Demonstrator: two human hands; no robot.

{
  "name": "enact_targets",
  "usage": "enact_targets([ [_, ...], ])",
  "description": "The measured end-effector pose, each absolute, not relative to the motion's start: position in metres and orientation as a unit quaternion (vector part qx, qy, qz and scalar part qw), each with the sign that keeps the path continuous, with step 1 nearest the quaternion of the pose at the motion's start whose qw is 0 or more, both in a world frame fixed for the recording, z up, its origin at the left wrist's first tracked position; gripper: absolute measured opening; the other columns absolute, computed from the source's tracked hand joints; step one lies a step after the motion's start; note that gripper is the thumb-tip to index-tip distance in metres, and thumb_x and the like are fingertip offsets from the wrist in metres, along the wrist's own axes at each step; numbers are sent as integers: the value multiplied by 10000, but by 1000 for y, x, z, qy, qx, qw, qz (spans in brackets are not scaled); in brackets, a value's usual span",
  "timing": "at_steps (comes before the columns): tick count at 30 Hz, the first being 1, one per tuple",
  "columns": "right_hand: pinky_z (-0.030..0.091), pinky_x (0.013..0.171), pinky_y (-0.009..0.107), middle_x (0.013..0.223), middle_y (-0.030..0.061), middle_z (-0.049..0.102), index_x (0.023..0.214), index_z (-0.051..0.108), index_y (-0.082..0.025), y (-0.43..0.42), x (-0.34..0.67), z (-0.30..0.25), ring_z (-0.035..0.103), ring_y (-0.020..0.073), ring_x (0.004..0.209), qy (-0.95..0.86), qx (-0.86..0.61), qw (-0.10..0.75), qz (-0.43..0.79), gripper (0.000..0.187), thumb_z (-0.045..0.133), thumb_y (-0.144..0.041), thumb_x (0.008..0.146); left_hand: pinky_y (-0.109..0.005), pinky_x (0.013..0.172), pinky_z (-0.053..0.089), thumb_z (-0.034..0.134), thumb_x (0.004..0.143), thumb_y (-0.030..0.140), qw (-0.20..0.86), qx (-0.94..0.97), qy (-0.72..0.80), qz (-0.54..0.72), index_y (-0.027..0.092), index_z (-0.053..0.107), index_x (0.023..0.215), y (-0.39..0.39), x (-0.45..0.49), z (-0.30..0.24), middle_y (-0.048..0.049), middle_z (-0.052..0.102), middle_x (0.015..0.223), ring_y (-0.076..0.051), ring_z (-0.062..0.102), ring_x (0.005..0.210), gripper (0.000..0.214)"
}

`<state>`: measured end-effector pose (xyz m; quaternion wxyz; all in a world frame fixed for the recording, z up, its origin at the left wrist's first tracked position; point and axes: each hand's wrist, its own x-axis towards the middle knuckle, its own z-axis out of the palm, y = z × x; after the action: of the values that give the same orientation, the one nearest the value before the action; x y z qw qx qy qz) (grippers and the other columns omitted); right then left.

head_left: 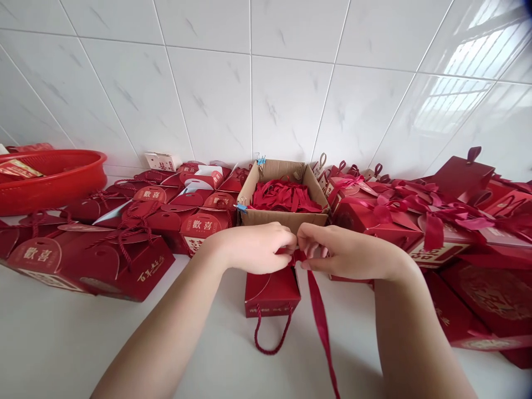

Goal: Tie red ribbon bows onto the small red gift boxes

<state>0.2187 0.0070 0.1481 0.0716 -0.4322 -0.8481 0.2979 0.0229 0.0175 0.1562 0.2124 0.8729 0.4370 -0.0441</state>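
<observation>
A small dark red gift box [272, 296] lies on the white table in front of me, its twisted rope handle [272, 352] drooping toward me. Over its far end, my left hand [261, 246] is closed with fingers pinched; they grip the ribbon near the box top. My right hand [328, 249] pinches the same red ribbon [318, 310] between thumb and finger, close beside the left. One long tail of ribbon hangs from there down across the table toward me. The fingers hide the spot where ribbon and box meet.
Behind the hands stands an open cardboard box [282, 219] full of red ribbons [286, 195], with blue clips on its edge. Red gift boxes [87, 257] crowd the left; ribboned boxes [374, 219] are piled at right. A red plastic basin [54, 185] sits far left, before a tiled wall [216, 94].
</observation>
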Motion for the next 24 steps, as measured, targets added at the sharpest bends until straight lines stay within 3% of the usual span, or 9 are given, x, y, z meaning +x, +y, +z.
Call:
enact_targets([
  [5,479,754,303,1056,42,629,1102,492,-220,8,218,145,591,169,911,-831,-400,156,352,255,534,-243,852,-273,496,325,387,860,336,240,875,420,13,235,514,790,15,16,162,13,578,751,-140,481,575,177],
  [10,448,923,325,1150,55,606,1212,508,-209,10,212,145,571,160,1040,-815,-303,214,446,342,543,-248,874,-254,469,271,369,889,336,237,861,428,143,224,438,763,3,10,174,39,389,597,-109,320,501,182],
  [18,425,713,249,777,0,578,847,627,-150,7,210,151,518,100,720,-782,-281,250,497,286,545,-421,881,-243,468,282,416,863,367,207,832,477,195,217,455,743,-8,-5,184,36,417,603,-93,347,490,196],
  [24,444,698,257,736,0,586,778,619,-169,-4,209,153,537,111,703,-748,-290,365,473,213,610,-368,854,-260,492,322,395,863,461,198,831,501,141,237,517,788,-8,-12,181,19,532,656,-127,461,537,266],
])
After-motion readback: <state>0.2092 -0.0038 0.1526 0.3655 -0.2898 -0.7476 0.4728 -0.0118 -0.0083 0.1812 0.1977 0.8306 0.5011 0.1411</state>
